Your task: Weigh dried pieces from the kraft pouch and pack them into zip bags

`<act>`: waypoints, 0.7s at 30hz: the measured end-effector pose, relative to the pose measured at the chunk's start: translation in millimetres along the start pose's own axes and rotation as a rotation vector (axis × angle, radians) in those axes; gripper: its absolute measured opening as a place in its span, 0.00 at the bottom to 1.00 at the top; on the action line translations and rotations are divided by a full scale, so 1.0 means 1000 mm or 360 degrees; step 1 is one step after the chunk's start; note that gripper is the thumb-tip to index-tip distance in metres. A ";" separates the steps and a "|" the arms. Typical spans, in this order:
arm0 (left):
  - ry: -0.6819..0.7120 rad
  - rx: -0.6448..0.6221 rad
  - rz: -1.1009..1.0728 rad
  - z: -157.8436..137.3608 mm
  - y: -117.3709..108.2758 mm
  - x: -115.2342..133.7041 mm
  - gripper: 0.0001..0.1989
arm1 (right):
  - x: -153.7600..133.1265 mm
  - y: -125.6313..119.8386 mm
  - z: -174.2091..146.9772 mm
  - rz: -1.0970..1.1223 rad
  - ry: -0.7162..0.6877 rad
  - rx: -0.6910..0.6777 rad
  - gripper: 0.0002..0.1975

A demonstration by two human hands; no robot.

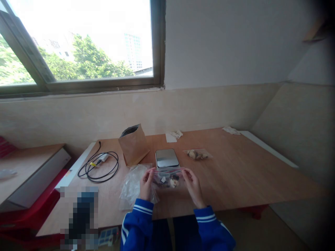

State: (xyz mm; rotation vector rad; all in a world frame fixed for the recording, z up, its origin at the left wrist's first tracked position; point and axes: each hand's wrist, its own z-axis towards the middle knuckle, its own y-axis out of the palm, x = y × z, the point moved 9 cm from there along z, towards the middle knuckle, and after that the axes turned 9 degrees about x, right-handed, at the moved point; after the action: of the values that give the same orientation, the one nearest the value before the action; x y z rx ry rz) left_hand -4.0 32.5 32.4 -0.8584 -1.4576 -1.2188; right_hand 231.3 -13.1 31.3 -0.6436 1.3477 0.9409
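Between my two hands a clear zip bag [167, 180] is stretched by its top edge, a red line running along the seal. Small pale and dark pieces and a little white packet lie inside it; I cannot make out their kind. My left hand [147, 181] pinches the bag's left top corner, above a pile of empty clear bags [133, 184]. My right hand [192, 184] pinches the right top corner. Just behind the bag sits a flat scale with a silver plate [167, 158]. Right of the scale lies another filled zip bag [197, 154].
A brown paper bag [133, 144] stands open left of the scale. Further left is a coiled black cable [98, 167] with a white plug. White paper [171, 137] and a crumpled white cloth-like piece [231, 130] lie along the wall. A red stool [31, 216] stands left.
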 end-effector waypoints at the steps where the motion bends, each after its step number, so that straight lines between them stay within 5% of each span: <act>1: -0.0011 0.0014 -0.0007 -0.001 0.000 -0.004 0.19 | 0.002 -0.001 0.000 0.0006 0.0000 0.0012 0.23; 12: -0.0066 0.0067 -0.0088 -0.006 -0.010 -0.031 0.18 | 0.021 -0.015 0.002 -0.0051 0.0107 0.0104 0.27; 21: 0.0078 0.0300 -0.0033 -0.011 -0.018 -0.020 0.18 | 0.033 -0.018 0.000 -0.0046 0.0038 0.0174 0.24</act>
State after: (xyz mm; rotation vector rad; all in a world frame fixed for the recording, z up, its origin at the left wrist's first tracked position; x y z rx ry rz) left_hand -13.7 19.0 8.7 -0.6832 -1.5177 -1.0904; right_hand 245.5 -15.3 -3.3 -0.5905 1.3974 0.8327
